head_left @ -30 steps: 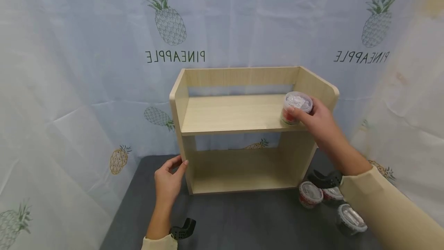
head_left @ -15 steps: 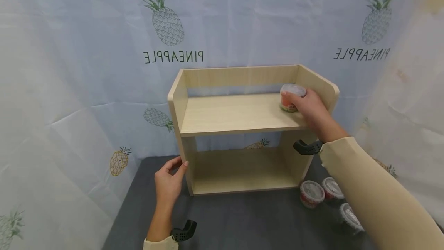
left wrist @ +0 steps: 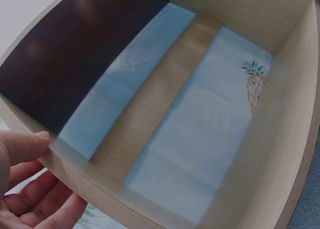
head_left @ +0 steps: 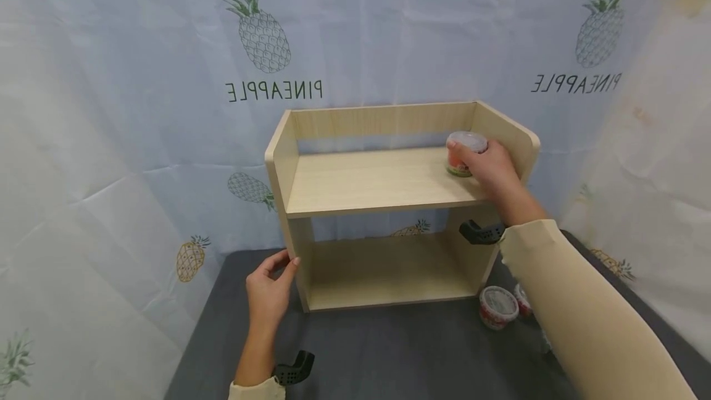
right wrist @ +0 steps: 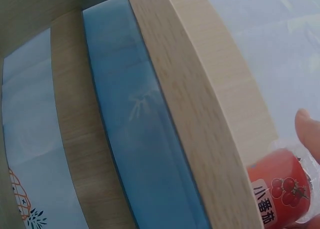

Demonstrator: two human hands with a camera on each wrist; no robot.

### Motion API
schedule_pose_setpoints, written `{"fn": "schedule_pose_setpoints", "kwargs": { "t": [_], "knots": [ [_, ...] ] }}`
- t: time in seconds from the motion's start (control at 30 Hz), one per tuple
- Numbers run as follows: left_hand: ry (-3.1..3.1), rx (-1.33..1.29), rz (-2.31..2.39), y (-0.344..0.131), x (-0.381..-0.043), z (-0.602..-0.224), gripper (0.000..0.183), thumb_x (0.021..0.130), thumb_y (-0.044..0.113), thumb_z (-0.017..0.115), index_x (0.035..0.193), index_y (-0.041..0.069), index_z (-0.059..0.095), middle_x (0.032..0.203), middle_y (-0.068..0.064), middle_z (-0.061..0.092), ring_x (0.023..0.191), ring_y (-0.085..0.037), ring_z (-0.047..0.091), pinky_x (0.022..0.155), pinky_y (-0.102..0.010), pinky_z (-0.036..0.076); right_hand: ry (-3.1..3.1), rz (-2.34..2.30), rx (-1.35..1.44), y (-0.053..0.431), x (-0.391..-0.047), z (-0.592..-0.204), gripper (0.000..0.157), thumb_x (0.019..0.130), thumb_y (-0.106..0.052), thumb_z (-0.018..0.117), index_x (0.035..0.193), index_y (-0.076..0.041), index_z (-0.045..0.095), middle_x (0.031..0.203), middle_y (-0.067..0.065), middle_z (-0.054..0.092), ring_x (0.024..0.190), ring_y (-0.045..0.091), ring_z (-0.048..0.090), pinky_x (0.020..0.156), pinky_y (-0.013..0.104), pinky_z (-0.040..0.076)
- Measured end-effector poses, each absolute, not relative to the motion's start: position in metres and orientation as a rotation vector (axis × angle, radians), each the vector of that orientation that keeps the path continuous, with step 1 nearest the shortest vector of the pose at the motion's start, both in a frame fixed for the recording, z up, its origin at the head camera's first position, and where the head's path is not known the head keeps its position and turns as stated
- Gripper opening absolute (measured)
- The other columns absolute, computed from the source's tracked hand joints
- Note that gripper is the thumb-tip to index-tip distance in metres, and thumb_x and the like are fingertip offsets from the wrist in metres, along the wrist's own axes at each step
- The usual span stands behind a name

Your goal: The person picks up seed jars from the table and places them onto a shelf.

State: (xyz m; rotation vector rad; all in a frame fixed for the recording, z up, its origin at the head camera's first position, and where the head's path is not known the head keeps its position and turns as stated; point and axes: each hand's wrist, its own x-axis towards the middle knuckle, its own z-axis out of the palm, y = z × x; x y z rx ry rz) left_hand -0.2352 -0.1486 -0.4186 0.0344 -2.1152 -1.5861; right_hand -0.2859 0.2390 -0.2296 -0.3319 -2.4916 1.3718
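Note:
A light wooden two-tier shelf (head_left: 366, 181) stands upright on the dark table. My left hand (head_left: 268, 292) pinches the front edge of its left side panel, thumb in front; the left wrist view shows those fingers (left wrist: 42, 201) at the panel too. Near the right end of the upper board, my right hand (head_left: 496, 168) holds a lidded plastic tub (head_left: 458, 158), upright and apparently resting on the board. The tub is red with a cherry tomato picture on its label (right wrist: 285, 191), seen in the right wrist view. Its right side is hidden by the hand.
A similar lidded tub (head_left: 498, 308) stands on the table by the shelf's lower right corner. Another tub (head_left: 522, 300) sits behind it, partly covered by the right sleeve (head_left: 577, 307). A pineapple-print curtain (head_left: 389, 29) hangs close behind the shelf.
My right hand has carried the tub farther back on the upper board and slightly left. The right sleeve now covers more of the tubs on the table. My left hand keeps its place.

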Motion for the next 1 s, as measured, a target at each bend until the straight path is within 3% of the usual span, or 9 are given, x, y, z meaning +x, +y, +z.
{"fn": "schedule_pose_setpoints", "kwargs": {
  "t": [0.17, 0.3, 0.73, 1.0],
  "knots": [
    [-2.113, 0.011, -1.584, -0.1495, -0.2341, -0.4214, 0.028, 0.088, 0.023, 0.076, 0.111, 0.006, 0.074, 0.105, -0.009, 0.074, 0.094, -0.001, 0.064, 0.076, -0.010, 0.052, -2.487, 1.373, -0.340, 0.2376, -0.2827, -0.2313, 0.111, 0.079, -0.080, 0.055, 0.153, -0.001, 0.026, 0.149, 0.020, 0.040, 0.127, 0.032, 0.042, 0.111, 0.049, 0.035],
    [-2.103, 0.002, -1.592, -0.1495, -0.2337, -0.4217, 0.028, 0.089, 0.023, 0.076, 0.110, 0.006, 0.074, 0.105, -0.010, 0.074, 0.091, 0.003, 0.062, 0.077, -0.009, 0.052, -2.480, 1.377, -0.321, 0.2371, -0.2814, -0.2314, 0.109, 0.080, -0.078, 0.055, 0.153, -0.001, 0.027, 0.150, 0.020, 0.040, 0.128, 0.033, 0.042, 0.111, 0.049, 0.036],
    [-2.115, 0.022, -1.592, -0.1497, -0.2337, -0.4203, 0.028, 0.089, 0.024, 0.075, 0.111, 0.007, 0.074, 0.106, -0.009, 0.074, 0.097, -0.008, 0.066, 0.074, -0.008, 0.051, -2.478, 1.363, -0.265, 0.2382, -0.2814, -0.2322, 0.101, 0.082, -0.072, 0.061, 0.150, -0.003, 0.034, 0.147, 0.018, 0.045, 0.126, 0.031, 0.045, 0.111, 0.048, 0.037],
    [-2.118, 0.021, -1.582, -0.1493, -0.2335, -0.4206, 0.028, 0.089, 0.024, 0.075, 0.112, 0.007, 0.074, 0.106, -0.009, 0.074, 0.098, -0.013, 0.067, 0.073, -0.010, 0.052, -2.430, 1.365, -0.289, 0.2354, -0.2791, -0.2359, 0.107, 0.077, -0.077, 0.060, 0.153, -0.006, 0.032, 0.148, 0.017, 0.045, 0.127, 0.032, 0.046, 0.111, 0.050, 0.038]
  ]
}}
